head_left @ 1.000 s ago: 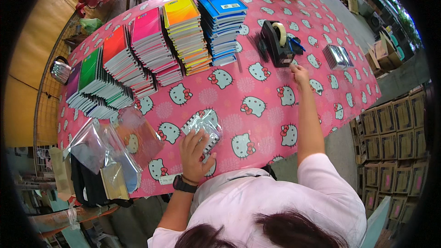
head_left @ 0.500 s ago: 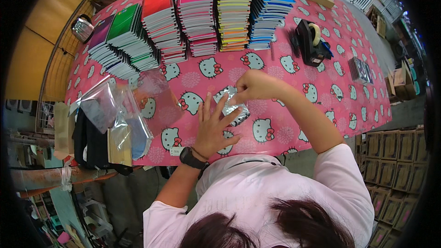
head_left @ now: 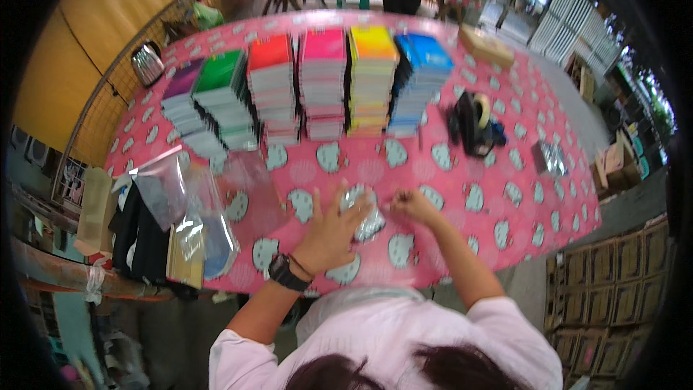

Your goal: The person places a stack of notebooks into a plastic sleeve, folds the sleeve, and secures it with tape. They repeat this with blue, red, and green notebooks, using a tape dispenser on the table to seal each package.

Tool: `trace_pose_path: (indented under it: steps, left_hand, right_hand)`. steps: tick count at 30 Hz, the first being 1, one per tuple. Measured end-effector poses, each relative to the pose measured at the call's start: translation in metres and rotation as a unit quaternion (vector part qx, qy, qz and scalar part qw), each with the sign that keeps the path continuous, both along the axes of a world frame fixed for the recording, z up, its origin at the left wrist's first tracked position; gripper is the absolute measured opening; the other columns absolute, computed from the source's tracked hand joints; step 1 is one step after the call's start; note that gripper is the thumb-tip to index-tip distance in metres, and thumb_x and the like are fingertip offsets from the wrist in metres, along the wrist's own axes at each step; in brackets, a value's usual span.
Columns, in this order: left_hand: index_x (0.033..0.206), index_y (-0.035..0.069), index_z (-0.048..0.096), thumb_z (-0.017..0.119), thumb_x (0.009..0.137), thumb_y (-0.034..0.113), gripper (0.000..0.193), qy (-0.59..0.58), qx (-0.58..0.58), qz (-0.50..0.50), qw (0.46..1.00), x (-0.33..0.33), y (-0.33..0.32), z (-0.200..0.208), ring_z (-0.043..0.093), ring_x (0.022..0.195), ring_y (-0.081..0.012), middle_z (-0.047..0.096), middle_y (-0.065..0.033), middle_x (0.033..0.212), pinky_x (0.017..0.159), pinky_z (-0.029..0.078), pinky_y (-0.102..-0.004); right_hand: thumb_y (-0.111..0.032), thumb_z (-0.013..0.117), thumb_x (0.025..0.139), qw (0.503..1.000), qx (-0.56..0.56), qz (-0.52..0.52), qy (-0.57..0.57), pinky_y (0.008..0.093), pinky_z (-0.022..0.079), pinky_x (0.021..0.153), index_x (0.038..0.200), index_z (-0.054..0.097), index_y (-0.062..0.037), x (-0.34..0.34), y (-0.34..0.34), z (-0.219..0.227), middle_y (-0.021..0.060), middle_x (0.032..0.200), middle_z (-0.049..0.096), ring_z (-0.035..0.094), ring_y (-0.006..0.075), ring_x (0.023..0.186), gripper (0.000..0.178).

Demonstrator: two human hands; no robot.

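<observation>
While the left hand [head_left: 328, 235] is spreading its fingers over a small clear-wrapped packet [head_left: 369, 225], the right hand [head_left: 410, 206] is hovering just beside the packet's right edge. The packet is lying on the near part of the bench [head_left: 559, 206], in front of the person's body, its wrapping catching the light. The left grip is staying unclosed, the fingers pressing on the packet's left part rather than wrapping around it. The right grip is curling, fingertips drawing together; blur is hiding whether they are pinching anything. A dark wristwatch [head_left: 289, 273] is circling the left wrist.

Beyond the hands, six notebook stacks are standing in a row: from left to right, purple [head_left: 182, 81], green [head_left: 219, 72], red [head_left: 271, 54], pink [head_left: 323, 48], yellow [head_left: 373, 43] and blue [head_left: 424, 52]. Right of the blue stack, a black tape dispenser [head_left: 473, 133] is sitting, and farther right a shiny wrapped bundle [head_left: 552, 159] is resting. A flat cardboard box [head_left: 487, 47] is lying near the far right edge. To the left of the hands, clear plastic sheets [head_left: 162, 182] are overlapping at the bench's edge, partly covering a dark cloth [head_left: 137, 235].
</observation>
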State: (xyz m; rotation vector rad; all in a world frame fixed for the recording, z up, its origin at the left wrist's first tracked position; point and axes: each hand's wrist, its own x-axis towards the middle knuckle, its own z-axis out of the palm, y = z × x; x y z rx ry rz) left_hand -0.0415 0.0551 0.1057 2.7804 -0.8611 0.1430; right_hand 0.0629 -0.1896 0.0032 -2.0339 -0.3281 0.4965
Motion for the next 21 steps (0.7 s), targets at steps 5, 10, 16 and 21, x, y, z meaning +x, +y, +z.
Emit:
trace_pose_path:
  steps: [5,10,16,21]
  left_hand:
    - [0.134,0.021,0.041,0.077,0.061,0.016,0.081,0.047,0.039,-0.141,0.988,0.042,-0.012,0.012,0.046,0.117,-0.0269,0.053,-0.0013,0.122,0.100,0.021,-0.0666]
    - [0.132,0.013,0.039,0.081,0.062,0.014,0.082,0.082,-0.514,-0.103,0.848,0.038,-0.013,0.030,0.051,0.110,-0.0201,0.057,-0.0044,0.109,0.101,0.036,-0.0409]
    - [0.128,0.004,0.042,0.084,0.062,0.011,0.079,0.210,-0.585,0.045,0.782,0.025,-0.022,-0.061,0.053,0.110,-0.0198,0.055,-0.0087,0.114,0.092,0.044,-0.0321]
    - [0.130,0.002,0.037,0.083,0.063,0.016,0.082,0.169,-0.521,0.068,0.834,0.024,-0.025,-0.047,0.056,0.105,-0.0204,0.055,-0.0127,0.117,0.090,0.044,-0.0328]
  right_hand:
    - [-0.019,0.069,0.080,0.996,0.050,-0.068,-0.019,0.0267,0.038,0.053,0.076,0.058,-0.0048,-0.002,-0.013,-0.002,-0.0026,0.063,0.052,0.045,0.0080,0.058,0.019]
    - [-0.017,0.072,0.075,0.940,0.286,-0.140,0.123,0.0322,0.047,0.077,0.107,0.056,-0.0030,-0.024,-0.048,-0.003,0.0070,0.093,0.060,0.056,0.0167,0.083,0.039]
    - [-0.008,0.079,0.062,0.970,0.233,-0.001,-0.065,0.0344,0.044,0.091,0.120,0.050,-0.0010,-0.048,0.007,0.041,0.0098,0.122,0.054,0.053,0.0189,0.106,0.066]
    - [-0.008,0.079,0.064,0.970,0.235,0.043,-0.033,0.0308,0.043,0.092,0.125,0.046,-0.0038,-0.048,0.026,0.055,0.0056,0.117,0.056,0.051,0.0152,0.110,0.069]
